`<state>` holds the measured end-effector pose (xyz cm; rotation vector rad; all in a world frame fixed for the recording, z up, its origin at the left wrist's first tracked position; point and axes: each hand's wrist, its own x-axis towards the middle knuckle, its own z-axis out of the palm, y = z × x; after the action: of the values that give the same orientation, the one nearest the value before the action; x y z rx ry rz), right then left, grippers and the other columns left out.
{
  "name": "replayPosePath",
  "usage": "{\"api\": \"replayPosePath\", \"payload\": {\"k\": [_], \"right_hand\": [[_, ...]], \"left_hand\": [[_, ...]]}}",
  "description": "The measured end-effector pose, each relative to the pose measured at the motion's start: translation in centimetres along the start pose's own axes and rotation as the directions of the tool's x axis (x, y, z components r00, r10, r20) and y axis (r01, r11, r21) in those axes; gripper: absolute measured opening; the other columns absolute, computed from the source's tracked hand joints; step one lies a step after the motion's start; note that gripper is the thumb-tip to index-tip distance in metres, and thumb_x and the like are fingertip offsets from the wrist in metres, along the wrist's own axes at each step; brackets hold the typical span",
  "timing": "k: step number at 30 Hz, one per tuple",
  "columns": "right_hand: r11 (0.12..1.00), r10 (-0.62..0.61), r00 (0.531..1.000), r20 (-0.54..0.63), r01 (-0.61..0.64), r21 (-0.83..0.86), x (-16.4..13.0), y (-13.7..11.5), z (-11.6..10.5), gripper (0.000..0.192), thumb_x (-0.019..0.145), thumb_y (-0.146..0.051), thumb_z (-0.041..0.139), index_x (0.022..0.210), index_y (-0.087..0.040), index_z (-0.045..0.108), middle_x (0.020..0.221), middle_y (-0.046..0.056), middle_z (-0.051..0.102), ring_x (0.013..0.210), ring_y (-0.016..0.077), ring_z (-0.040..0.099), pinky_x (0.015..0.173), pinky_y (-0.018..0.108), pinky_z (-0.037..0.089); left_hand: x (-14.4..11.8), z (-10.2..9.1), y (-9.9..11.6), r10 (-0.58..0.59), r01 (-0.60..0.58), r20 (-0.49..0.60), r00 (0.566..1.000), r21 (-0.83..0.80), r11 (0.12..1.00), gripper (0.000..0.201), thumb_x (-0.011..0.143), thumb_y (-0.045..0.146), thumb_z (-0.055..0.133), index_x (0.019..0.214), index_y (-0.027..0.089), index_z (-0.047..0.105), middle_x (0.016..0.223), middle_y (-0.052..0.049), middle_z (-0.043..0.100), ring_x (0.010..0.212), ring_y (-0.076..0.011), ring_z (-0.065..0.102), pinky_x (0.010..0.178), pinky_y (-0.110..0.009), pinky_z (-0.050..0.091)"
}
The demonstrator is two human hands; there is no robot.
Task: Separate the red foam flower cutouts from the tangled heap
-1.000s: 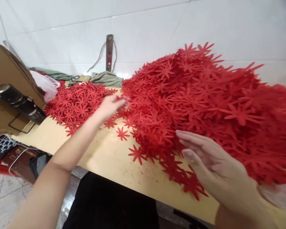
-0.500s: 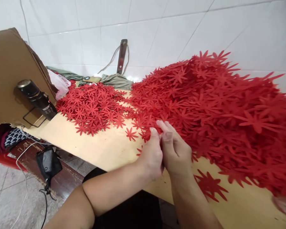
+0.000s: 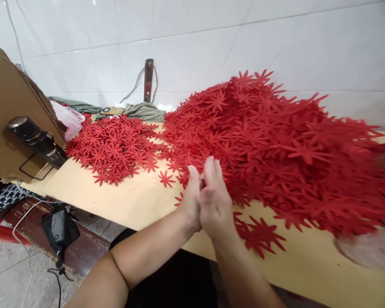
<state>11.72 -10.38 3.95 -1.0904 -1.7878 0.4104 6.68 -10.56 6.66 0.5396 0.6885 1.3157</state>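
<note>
My left hand point(image 3: 191, 201) and my right hand point(image 3: 214, 203) are pressed palm to palm above the table edge. The right fingers are stretched out and point away from me, its thumb slightly blurred. On the left hand the thumb stands straight up, while its other fingers are mostly hidden behind the right hand. Nothing that I can make out sticks out from between the palms. Just beyond them rises a large heap of red flower-shaped cutouts point(image 3: 253, 137) with narrow petals. A few loose red cutouts point(image 3: 259, 235) lie right of my right wrist.
A smaller pile of red cutouts point(image 3: 112, 147) lies on the pale tabletop point(image 3: 115, 201) at left. A black vacuum flask point(image 3: 40, 141) leans by a cardboard sheet point(image 3: 13, 102). A blurred, whitish round object point(image 3: 368, 248) is at right. A black pouch point(image 3: 59, 229) sits below the table on the left.
My view has turned slightly to the right, so the piles appear further left. My hands stay together, and the right fingers now look straighter and lie flatter against the left hand.
</note>
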Motion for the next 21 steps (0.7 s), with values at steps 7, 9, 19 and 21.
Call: {"api": "replayPosePath", "payload": {"k": [7, 9, 19, 21], "right_hand": [[0.972, 0.199, 0.980, 0.013, -0.199, 0.127, 1.7, 1.3, 0.8, 0.104, 0.075, -0.081, 0.010, 0.147, -0.006, 0.018, 0.156, 0.018, 0.011, 0.145, 0.0286, 0.002, 0.118, 0.051, 0.004], [0.992, 0.011, 0.997, 0.071, -0.020, 0.123, 0.9, -0.5, 1.0, 0.097, 0.079, -0.077, 0.016, 0.149, -0.009, 0.014, 0.156, 0.015, 0.008, 0.145, 0.0249, 0.001, 0.119, 0.049, 0.005], [0.907, 0.114, 0.992, 0.057, -0.127, 0.401, 3.5, -0.7, -0.3, 0.097, 0.077, -0.079, 0.017, 0.150, -0.017, 0.003, 0.158, 0.007, 0.003, 0.145, 0.0233, -0.006, 0.119, 0.046, 0.003], [0.922, 0.003, 0.999, 0.043, -0.019, 0.387, 2.4, -1.6, -0.2, 0.102, 0.076, -0.080, 0.023, 0.150, -0.015, -0.003, 0.158, 0.009, -0.002, 0.145, 0.0235, -0.009, 0.119, 0.047, -0.001]], "left_hand": [[0.1, -0.2, 0.1, 0.108, -0.114, 0.152, 0.982, 0.032, 0.993, 0.064, 0.090, 0.055, 0.018, 0.141, 0.021, 0.038, 0.147, -0.003, 0.041, 0.143, -0.0187, 0.023, 0.118, -0.035, 0.015], [0.3, -0.4, 0.3, 0.269, -0.276, 0.105, 0.957, 0.054, 0.960, 0.066, 0.086, 0.060, 0.024, 0.144, 0.029, 0.029, 0.152, 0.002, 0.033, 0.145, -0.0178, 0.013, 0.119, -0.036, 0.014], [1.8, 0.0, 2.6, 0.193, -0.239, 0.182, 0.964, 0.285, 0.928, 0.079, 0.079, 0.075, 0.011, 0.129, 0.028, 0.050, 0.147, -0.001, 0.040, 0.143, -0.0183, 0.021, 0.118, -0.038, 0.021], [2.6, -0.2, 2.9, 0.221, -0.229, 0.063, 0.973, 0.327, 0.917, 0.077, 0.079, 0.076, 0.014, 0.125, 0.030, 0.053, 0.143, -0.001, 0.046, 0.143, -0.0186, 0.023, 0.116, -0.037, 0.027]]}}
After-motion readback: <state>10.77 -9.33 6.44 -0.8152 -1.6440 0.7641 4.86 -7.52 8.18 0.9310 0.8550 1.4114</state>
